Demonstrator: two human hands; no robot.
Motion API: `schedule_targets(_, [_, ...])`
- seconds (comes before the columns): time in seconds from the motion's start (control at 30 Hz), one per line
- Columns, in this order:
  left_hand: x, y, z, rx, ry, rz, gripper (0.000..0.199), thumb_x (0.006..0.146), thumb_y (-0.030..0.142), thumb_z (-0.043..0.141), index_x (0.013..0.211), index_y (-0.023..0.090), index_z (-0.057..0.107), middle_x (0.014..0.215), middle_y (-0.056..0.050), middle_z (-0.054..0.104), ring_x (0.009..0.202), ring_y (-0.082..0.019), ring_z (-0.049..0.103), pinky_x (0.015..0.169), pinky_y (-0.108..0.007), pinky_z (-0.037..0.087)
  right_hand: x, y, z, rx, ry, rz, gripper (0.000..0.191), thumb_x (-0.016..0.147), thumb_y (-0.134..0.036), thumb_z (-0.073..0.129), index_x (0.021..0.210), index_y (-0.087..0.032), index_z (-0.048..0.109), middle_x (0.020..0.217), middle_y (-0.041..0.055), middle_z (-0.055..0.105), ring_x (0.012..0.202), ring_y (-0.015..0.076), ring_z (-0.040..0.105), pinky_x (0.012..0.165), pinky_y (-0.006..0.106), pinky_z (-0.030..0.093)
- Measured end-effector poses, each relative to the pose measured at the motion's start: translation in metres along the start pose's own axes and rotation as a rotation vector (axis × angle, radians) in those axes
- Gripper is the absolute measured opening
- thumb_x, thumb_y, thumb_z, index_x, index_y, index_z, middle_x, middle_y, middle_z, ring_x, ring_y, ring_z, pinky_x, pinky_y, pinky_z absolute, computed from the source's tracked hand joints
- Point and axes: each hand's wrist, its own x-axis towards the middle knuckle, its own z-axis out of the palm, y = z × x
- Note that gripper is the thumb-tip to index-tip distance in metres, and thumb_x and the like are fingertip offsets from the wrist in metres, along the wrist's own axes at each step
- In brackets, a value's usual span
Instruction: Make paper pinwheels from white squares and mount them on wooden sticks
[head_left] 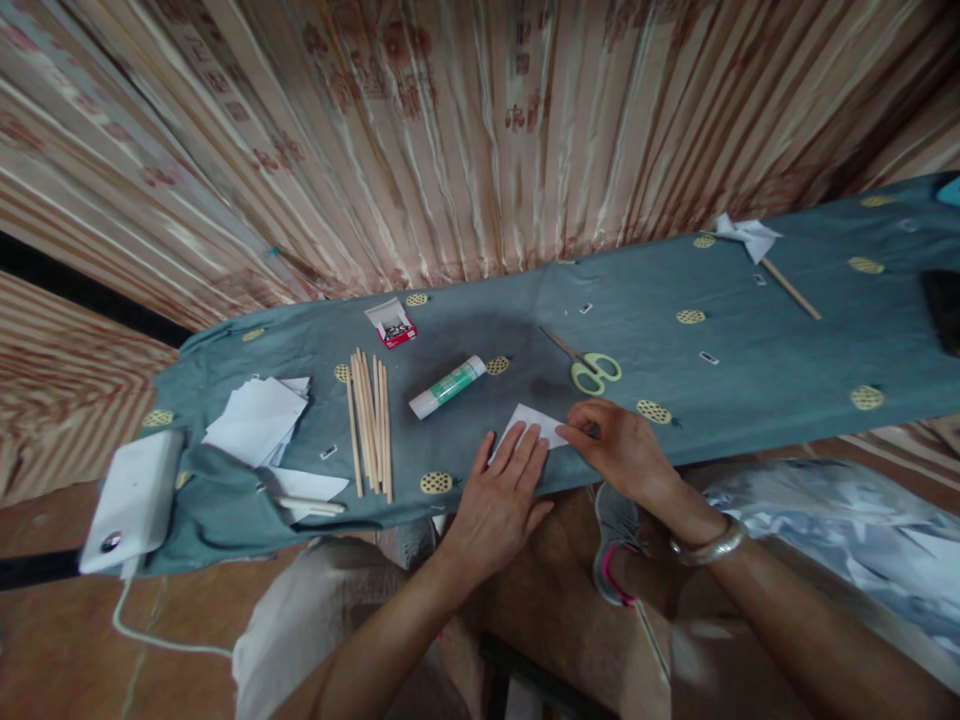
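A small piece of white paper (531, 417) lies at the near edge of the cloth-covered table. My left hand (500, 498) rests on it with fingers spread flat. At the paper's right corner, my right hand (616, 445) pinches the edge between thumb and forefinger. Green-handled scissors (592, 370) lie just beyond the right hand. A green and white glue stick (448, 387) is up and left of the paper. Further left are several wooden sticks (369, 425) side by side.
White paper sheets (259, 418) are stacked at the left, near a white device (133, 500) with a cable. A red box (391, 323) sits behind the sticks. A paper pinwheel (748, 237) on a stick lies at the far right. A plastic bag (840, 530) is below, right.
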Motion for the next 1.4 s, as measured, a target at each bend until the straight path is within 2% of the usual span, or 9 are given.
schedule_targets(0.43, [0.000,-0.001,0.000,-0.049,0.004,-0.013,0.064,0.093,0.043,0.050,0.146,0.011,0.032,0.154,-0.014,0.036,0.145,-0.029,0.025,0.118,-0.051,0.023,0.000,-0.001,0.001,-0.026,0.009,-0.005,0.016,0.082,-0.028,0.061,0.068,-0.022,0.057,0.074,0.0020,0.065,0.072,0.0192,0.061,0.068,0.031,0.044])
schedule_targets(0.7, [0.001,-0.001,-0.002,-0.041,-0.013,-0.009,0.065,0.092,0.042,0.053,0.145,0.011,0.034,0.154,-0.013,0.036,0.145,-0.028,0.027,0.117,-0.051,0.024,-0.012,0.000,0.005,-0.053,0.075,-0.085,0.015,0.080,-0.034,0.067,0.081,-0.021,0.058,0.087,0.0065,0.066,0.087,0.0243,0.060,0.079,0.037,0.047])
schedule_targets(0.9, [-0.017,-0.011,-0.009,-0.045,0.012,-0.025,0.054,0.095,0.035,0.049,0.143,0.012,0.039,0.151,-0.014,0.040,0.143,-0.025,0.032,0.116,-0.048,0.029,-0.018,0.020,0.001,-0.022,0.127,-0.136,0.009,0.084,-0.029,0.059,0.078,-0.022,0.058,0.104,0.0111,0.067,0.100,0.0274,0.060,0.091,0.044,0.045])
schedule_targets(1.13, [-0.042,-0.024,-0.009,-0.032,0.095,-0.037,0.050,0.092,0.024,0.052,0.140,0.012,0.042,0.144,-0.015,0.051,0.139,-0.026,0.040,0.112,-0.048,0.038,-0.019,0.026,-0.005,0.002,0.109,-0.142,0.009,0.084,-0.023,0.053,0.076,-0.022,0.058,0.102,0.0107,0.066,0.101,0.0274,0.060,0.092,0.045,0.044])
schedule_targets(1.4, [-0.053,-0.028,-0.012,-0.018,0.140,-0.044,0.043,0.092,0.023,0.053,0.133,0.010,0.049,0.140,-0.016,0.054,0.134,-0.028,0.046,0.107,-0.051,0.044,-0.019,0.025,-0.007,-0.029,0.091,-0.153,0.010,0.083,-0.019,0.048,0.082,-0.021,0.058,0.099,0.0114,0.066,0.098,0.0270,0.061,0.089,0.042,0.046])
